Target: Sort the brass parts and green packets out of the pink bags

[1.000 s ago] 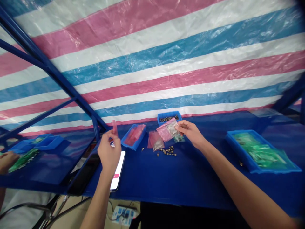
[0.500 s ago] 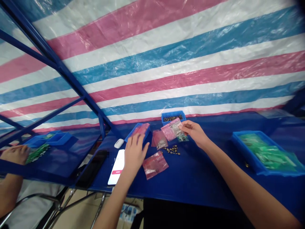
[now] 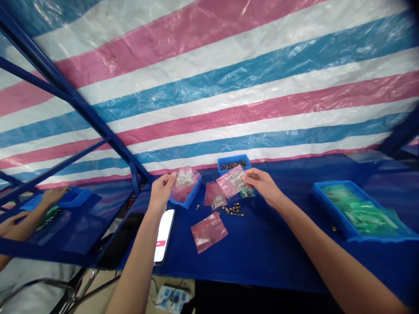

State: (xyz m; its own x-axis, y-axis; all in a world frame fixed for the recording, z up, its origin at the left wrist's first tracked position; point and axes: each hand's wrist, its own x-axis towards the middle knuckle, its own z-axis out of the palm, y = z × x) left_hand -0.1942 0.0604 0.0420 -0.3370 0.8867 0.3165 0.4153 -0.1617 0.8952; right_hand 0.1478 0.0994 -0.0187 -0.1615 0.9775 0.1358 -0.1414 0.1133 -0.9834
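Our left hand (image 3: 161,192) pinches a clear zip bag (image 3: 185,182) between its fingers (image 3: 170,177), just over a blue tray (image 3: 190,197). Our right hand (image 3: 263,185) is closed on the edge of a pink zip bag (image 3: 231,181), held up off the blue counter (image 3: 258,257). Between our hands lie loose brass fittings (image 3: 233,210) and a flat pink bag (image 3: 208,232), with a smaller tray of fittings (image 3: 233,165) behind and a lit phone (image 3: 163,235) near our left wrist

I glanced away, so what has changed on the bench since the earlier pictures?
The left hand has gripped a pink plastic bag over the blue tray; another pink bag now lies flat on the table. The right hand still holds its bag; the brass fittings stayed.
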